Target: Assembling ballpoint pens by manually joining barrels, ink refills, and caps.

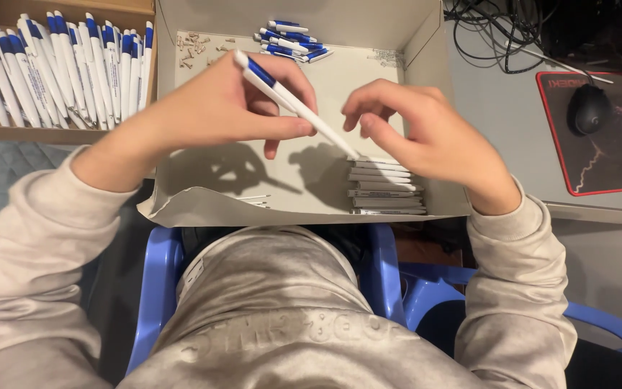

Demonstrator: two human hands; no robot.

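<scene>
Grey sleeves frame the box (426,43) — left hand (217,108) pinches a pen (293,104), right hand (426,133) loosely curled, empty

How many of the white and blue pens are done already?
Done: a full row of white and blue plastic pens in the wooden tray, a few more inside the cardboard box. In hand: one pen, held by the left hand. Left: stacked white barrels below the right hand.

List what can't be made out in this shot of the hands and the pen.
- Head view: pen tip, hidden behind the right hand.
- Left hand fingertips gripping the pen barrel, partly hidden by the pen.
- Stack of white barrels: count unclear, shadowed by the hand.
- Small parts in the box: too small to identify.
- Pen tray: cut off by the top edge.
</scene>
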